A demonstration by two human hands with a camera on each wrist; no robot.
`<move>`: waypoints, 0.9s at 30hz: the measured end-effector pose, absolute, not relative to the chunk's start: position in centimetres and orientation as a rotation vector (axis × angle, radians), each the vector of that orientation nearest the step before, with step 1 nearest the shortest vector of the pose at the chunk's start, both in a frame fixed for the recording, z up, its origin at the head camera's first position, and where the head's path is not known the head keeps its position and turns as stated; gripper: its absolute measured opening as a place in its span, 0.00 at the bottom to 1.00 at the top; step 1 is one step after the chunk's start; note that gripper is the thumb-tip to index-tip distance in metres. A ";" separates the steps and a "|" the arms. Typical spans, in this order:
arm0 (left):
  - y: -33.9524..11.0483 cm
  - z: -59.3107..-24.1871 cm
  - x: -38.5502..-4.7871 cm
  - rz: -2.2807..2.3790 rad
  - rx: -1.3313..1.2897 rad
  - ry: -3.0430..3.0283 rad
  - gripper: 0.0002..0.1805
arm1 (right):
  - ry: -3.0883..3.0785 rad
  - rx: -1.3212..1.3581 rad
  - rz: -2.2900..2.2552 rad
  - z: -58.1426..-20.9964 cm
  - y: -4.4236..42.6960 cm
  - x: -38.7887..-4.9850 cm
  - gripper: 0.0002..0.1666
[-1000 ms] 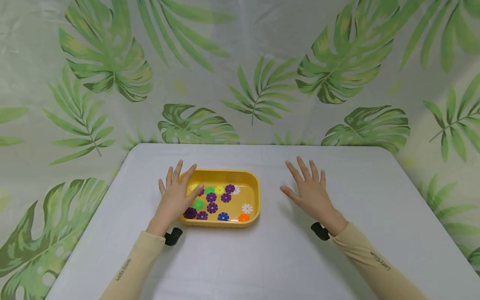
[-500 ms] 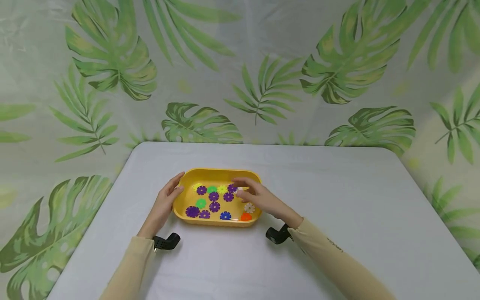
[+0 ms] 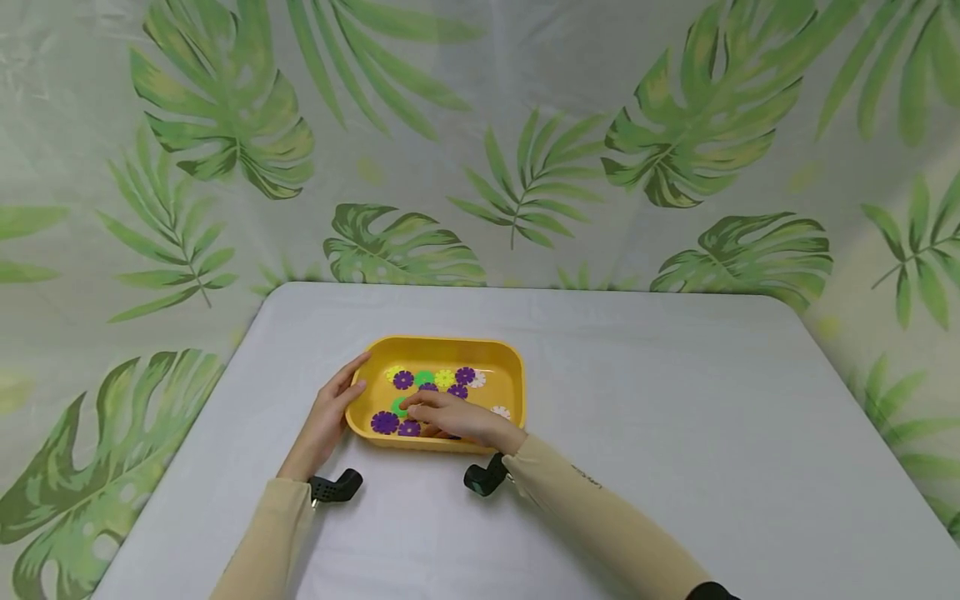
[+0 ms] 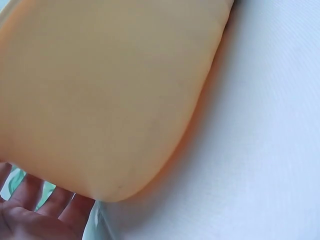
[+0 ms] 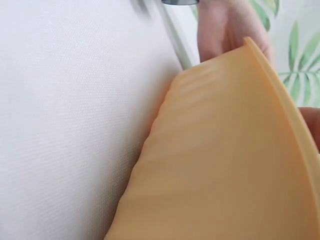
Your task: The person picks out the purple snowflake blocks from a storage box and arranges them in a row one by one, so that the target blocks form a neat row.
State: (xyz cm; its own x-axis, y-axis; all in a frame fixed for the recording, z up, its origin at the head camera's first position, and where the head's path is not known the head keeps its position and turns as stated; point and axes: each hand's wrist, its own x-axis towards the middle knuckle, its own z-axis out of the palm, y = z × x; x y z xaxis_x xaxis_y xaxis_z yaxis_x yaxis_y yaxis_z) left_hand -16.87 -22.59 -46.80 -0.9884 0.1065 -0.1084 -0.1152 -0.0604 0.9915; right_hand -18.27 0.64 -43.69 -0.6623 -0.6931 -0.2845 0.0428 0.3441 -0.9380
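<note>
The worktop (image 3: 712, 400) was white, with a straight far edge and rounded far corners; close up, its surface showed a fine weave. Behind it and along both its sides ran a pale grey-white backdrop (image 3: 540, 75) printed with green leaves. A split broad leaf (image 3: 401, 246) met the worktop's far edge, a feathery frond (image 3: 522, 196) stood above that edge's middle, and a larger leaf (image 3: 97, 450) showed left of the worktop. Soft light left the worktop brighter than the upper backdrop.
</note>
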 end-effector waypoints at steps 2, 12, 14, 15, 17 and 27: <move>-22.7 -46.9 -16.9 2.184 -0.001 2.043 0.27 | 1.963 -0.564 -1.354 -43.8 0.2 -18.3 0.22; -22.9 -47.3 -16.9 2.173 -0.011 2.069 0.27 | 2.183 -0.578 -1.172 -44.0 -1.2 -18.3 0.18; -22.9 -47.3 -16.9 2.178 -0.008 2.072 0.27 | 2.208 -0.596 -1.136 -44.0 -1.4 -18.3 0.17; -22.8 -47.4 -16.9 2.185 -0.009 2.070 0.27 | 2.216 -0.608 -1.122 -44.0 -1.4 -18.3 0.15; -22.8 -47.4 -16.9 2.194 -0.007 2.074 0.27 | 2.232 -0.633 -1.100 -44.1 -1.5 -18.2 0.12; -22.4 -47.2 -16.7 2.160 -0.023 2.110 0.27 | 2.277 -0.597 -1.245 -44.0 -1.1 -18.3 0.06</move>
State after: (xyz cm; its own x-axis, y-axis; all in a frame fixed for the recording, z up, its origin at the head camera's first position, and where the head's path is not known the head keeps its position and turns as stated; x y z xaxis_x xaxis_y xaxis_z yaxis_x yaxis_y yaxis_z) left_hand -16.72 -22.36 -47.18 -0.9925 0.0764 -0.0954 -0.0972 -0.0197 0.9951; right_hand -18.30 -1.08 -44.01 -0.7929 -0.5770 -0.1961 -0.1466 0.4929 -0.8577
